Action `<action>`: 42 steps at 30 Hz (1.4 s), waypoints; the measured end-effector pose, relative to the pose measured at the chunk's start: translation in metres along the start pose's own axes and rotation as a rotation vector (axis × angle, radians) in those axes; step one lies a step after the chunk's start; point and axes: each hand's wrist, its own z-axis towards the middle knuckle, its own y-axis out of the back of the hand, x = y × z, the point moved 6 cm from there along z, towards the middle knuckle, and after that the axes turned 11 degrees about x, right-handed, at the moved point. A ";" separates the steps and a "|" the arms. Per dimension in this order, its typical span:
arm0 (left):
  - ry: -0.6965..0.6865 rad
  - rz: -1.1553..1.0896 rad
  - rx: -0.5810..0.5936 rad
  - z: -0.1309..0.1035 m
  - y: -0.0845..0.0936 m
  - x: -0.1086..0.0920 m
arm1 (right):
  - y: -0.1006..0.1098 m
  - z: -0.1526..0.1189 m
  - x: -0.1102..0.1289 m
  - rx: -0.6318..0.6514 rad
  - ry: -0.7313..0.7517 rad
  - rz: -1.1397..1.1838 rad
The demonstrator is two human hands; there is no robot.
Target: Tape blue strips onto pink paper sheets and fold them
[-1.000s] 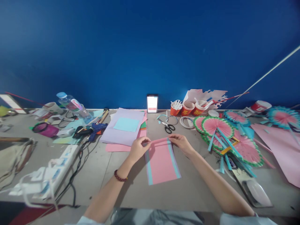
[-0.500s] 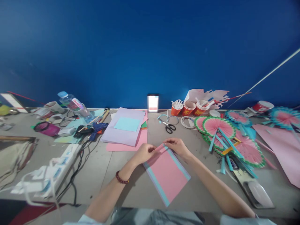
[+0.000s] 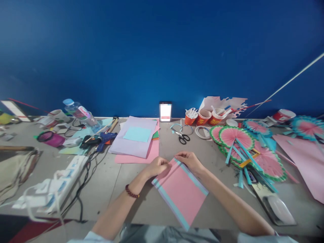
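A pink sheet of paper [image 3: 182, 189] with light-blue and lilac strips along two opposite sides lies at a slant between my hands, near the front of the desk. My left hand [image 3: 159, 166], a beaded bracelet at its wrist, is closed on the sheet's far edge, thumb and fingers pinching it. At the far right corner, my right hand [image 3: 191, 162] pinches the sheet by the blue strip. Beyond the hands lie black-handled scissors [image 3: 182, 137]. To the left rests a stack of lilac paper [image 3: 136, 148] topped by a small light-blue sheet [image 3: 138, 134].
Pleated paper fans [image 3: 236, 137] with blue handles lie at right, near a white mouse [image 3: 278, 208]. Red paper cups [image 3: 204, 117] stand by the blue wall. At left are a power strip [image 3: 64, 184], black cables, a glue gun [image 3: 105, 140] and a leaning bottle [image 3: 82, 113].
The pink sheet has turned slightly, its near corner shifting right and toward me. Both hands have moved a little nearer and keep their pinch on it.
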 end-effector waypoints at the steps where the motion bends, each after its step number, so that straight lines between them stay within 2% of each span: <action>1: -0.009 0.005 0.000 0.001 -0.001 0.001 | -0.001 0.000 0.000 -0.007 0.008 -0.011; 8: -0.121 0.074 -0.089 0.005 -0.003 -0.002 | -0.007 0.002 -0.004 -0.001 0.082 -0.089; 13: -0.152 0.055 -0.105 0.004 -0.002 -0.005 | -0.011 0.000 -0.008 0.082 0.007 0.073; 17: -0.167 0.061 -0.114 0.004 -0.002 -0.006 | -0.011 0.000 -0.007 0.105 -0.007 0.038; 28: -0.154 0.026 -0.064 0.004 -0.004 -0.006 | -0.009 -0.001 -0.001 0.015 0.036 -0.065; 33: -0.102 -0.064 -0.034 0.005 0.000 0.000 | 0.003 0.000 0.002 -0.066 0.080 -0.040; 38: -0.015 -0.074 -0.083 0.005 0.015 0.013 | 0.014 0.002 0.001 -0.123 0.087 0.075; 42: -0.021 -0.059 -0.137 0.004 0.021 0.010 | 0.014 0.001 0.001 -0.168 0.127 0.112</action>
